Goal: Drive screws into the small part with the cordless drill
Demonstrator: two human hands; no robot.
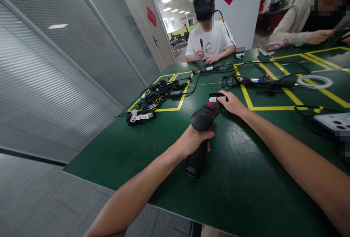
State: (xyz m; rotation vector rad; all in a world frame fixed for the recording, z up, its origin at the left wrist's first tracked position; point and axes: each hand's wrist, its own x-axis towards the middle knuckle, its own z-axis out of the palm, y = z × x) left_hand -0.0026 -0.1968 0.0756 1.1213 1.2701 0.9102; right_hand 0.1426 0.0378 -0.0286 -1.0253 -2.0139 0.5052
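Note:
My left hand [195, 140] is wrapped round the handle of a black power drill [201, 118], which has a red part near its front and points away from me. Just past the drill's front end lies a small black and white block [213, 97]. The fingertips of my right hand [229, 102] press on the right end of that block. The drill's tip is hidden behind its body, so whether it touches the block cannot be made out.
Tangled black cables [164, 93] and a black and white strap [140, 116] lie at the left. More cables, a white ring [314, 81] and a white device [333, 121] are at the right. Across the green table [109, 160] sits a person [210, 40] holding a screwdriver [201, 43].

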